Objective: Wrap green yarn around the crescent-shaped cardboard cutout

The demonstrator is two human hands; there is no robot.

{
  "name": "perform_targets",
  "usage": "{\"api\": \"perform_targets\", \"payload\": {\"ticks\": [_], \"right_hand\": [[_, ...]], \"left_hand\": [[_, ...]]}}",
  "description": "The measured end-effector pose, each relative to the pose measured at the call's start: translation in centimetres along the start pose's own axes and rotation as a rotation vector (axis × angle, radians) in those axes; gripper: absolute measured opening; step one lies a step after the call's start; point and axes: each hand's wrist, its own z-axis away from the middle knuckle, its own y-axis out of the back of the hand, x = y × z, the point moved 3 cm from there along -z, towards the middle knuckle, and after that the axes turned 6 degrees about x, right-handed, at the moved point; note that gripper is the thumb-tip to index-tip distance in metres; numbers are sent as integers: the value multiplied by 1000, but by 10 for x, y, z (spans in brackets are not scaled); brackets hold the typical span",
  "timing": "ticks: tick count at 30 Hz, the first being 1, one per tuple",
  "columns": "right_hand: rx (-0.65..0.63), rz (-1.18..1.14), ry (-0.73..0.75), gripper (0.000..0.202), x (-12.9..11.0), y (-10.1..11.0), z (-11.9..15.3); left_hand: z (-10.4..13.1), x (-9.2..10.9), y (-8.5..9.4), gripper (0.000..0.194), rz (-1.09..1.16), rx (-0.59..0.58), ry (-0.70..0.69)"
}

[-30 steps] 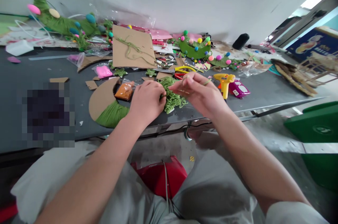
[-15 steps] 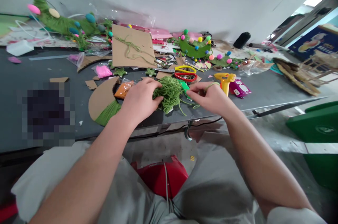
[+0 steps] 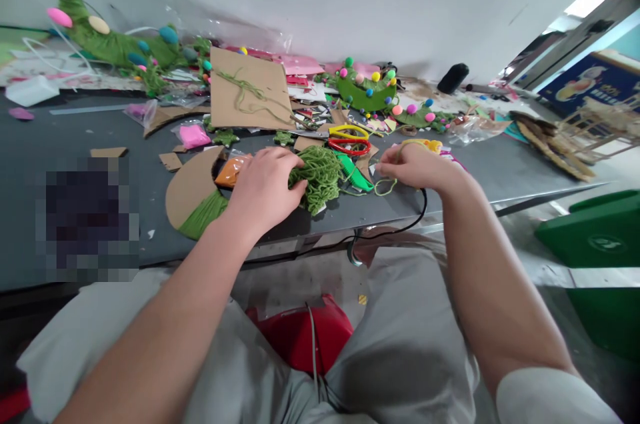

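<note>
A tangled bundle of green yarn (image 3: 320, 177) lies near the table's front edge, with my left hand (image 3: 267, 187) closed on its left side. My right hand (image 3: 417, 165) is to the right, its fingers pinched on a strand of the same yarn, which loops down beside the fingertips. Between the hands lies a green cutter (image 3: 355, 173). To the left, a curved cardboard piece (image 3: 187, 187) is partly wrapped in green yarn, beside an orange packet (image 3: 231, 171). The yellow glue gun (image 3: 431, 145) is mostly hidden behind my right hand.
Scissors with yellow and red handles (image 3: 350, 141) and a cardboard sheet (image 3: 250, 94) lie behind the yarn. Green crescents with colourful balls (image 3: 367, 92) stand near the wall. A black cable (image 3: 395, 231) hangs at the front edge.
My right hand has moved right, away from the bundle, drawing the yarn strand with it. It now covers most of the glue gun, and the green cutter shows more fully. My left hand has stayed at the bundle.
</note>
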Motion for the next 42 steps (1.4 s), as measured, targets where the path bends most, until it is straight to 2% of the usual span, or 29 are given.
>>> {"api": "perform_targets", "payload": {"ticks": [2,5,7,9,11,14,15,19,20,23,25,26,27,30,31,32,33,36,37,40,42], "right_hand": [[-226,126,1,22,-1,10,-4],[-443,235,39,23,-10,22,-7],[-497,268,66,22,-17,27,-8],[-466,303,42,17,-22,32,-6],[-321,315,13,12,-24,38,-4],[59,241,44,14,-25,52,1],[138,222,51,15,-24,54,4],[160,176,52,13,-18,53,15],[238,132,70,14,-19,56,18],[639,-45,128,22,-24,71,32],[768,-84,127,26,-26,79,37],[753,-63,115,25,-25,80,38],[684,-25,96,25,-23,79,36],[251,88,35,31,-14,62,28],[127,116,37,34,-13,53,26],[61,135,65,37,-14,44,24],[60,138,116,38,-18,37,24],[257,1,322,28,-46,15,23],[284,-70,375,26,-58,6,23],[223,-79,517,21,-88,-22,19],[200,7,524,17,-98,-36,13]], "left_hand": [[0,1,1,29,-7,-11,9],[2,1,1,31,-16,-23,14],[3,1,0,32,-19,-24,14],[3,0,-1,33,-18,-22,17],[4,0,-2,33,-10,-23,22],[4,0,-3,30,-2,-24,27],[4,0,-3,30,1,-24,29],[4,1,-2,29,10,-21,31],[4,1,-2,29,10,-20,30],[4,1,-3,28,13,-12,20],[4,2,-3,29,18,-7,8],[4,2,-3,29,19,-5,5],[4,3,-3,28,21,-2,5],[3,4,-2,27,34,0,12],[3,5,-1,26,37,-1,15],[3,6,0,25,39,-5,18],[3,7,0,24,40,-9,21],[2,8,0,21,54,3,19],[2,8,-1,20,66,14,15],[2,7,-2,20,96,44,5],[2,6,-3,20,101,51,7]]}}
